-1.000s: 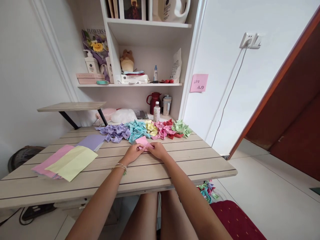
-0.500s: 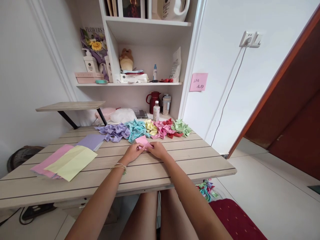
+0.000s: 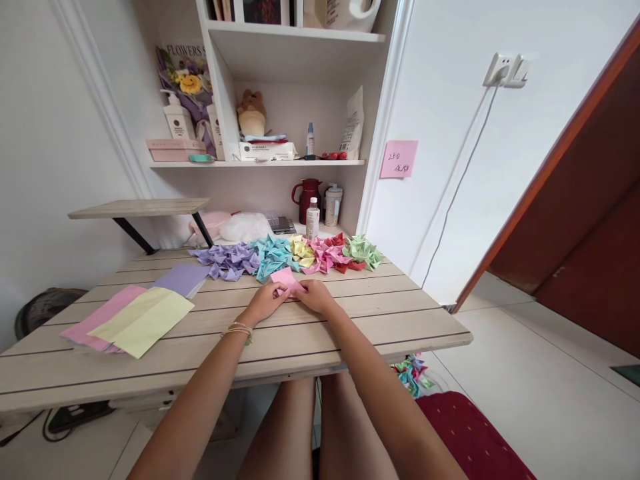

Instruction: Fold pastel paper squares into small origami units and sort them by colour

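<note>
A small pink sheet of paper (image 3: 284, 277), partly folded, lies on the table between my hands. My left hand (image 3: 266, 301) pinches its lower left part, and my right hand (image 3: 316, 295) grips the lower right part. The fingers of both hands nearly meet and cover the paper's near edge. Just beyond is a row of folded paper pieces in colour groups: purple ones (image 3: 229, 260), turquoise ones (image 3: 275, 255), yellow ones (image 3: 302, 250), pink ones (image 3: 325, 255) and light green ones (image 3: 362, 252), with a few red ones among the pink.
On the left of the table lie yellow sheets (image 3: 145, 321), pink sheets (image 3: 107, 319) and purple sheets (image 3: 183, 279). A small raised shelf (image 3: 137, 208) stands behind them. At the back are a bottle (image 3: 313, 220) and a dark red jug (image 3: 306, 197). A red stool (image 3: 465, 433) sits lower right.
The whole view has shifted slightly upward. Both hands stay at the pink paper, with only slight finger movement; its far part looks a little more upright.
</note>
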Motion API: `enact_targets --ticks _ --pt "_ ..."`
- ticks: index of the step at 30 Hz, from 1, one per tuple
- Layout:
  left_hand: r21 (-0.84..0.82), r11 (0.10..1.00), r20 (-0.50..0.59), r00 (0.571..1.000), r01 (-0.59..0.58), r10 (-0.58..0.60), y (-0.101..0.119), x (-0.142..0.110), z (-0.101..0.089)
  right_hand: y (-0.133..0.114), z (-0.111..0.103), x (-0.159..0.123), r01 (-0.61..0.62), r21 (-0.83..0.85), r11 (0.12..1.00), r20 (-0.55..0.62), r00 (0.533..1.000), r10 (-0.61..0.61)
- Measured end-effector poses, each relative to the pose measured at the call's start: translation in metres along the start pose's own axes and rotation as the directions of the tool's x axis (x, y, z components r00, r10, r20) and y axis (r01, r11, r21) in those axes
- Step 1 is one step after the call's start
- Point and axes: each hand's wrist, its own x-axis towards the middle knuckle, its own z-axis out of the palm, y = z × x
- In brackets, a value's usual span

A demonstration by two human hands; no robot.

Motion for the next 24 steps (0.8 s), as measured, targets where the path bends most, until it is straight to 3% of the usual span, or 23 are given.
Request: enact_targets --ticks 24 --pt "0.016 1.000 0.007 1.000 0.006 -0.006 0.0022 -0.0006 0.0010 -0.0007 -0.0024 -0.0007 0.003 0.016 1.000 0.034 0.999 -0.004"
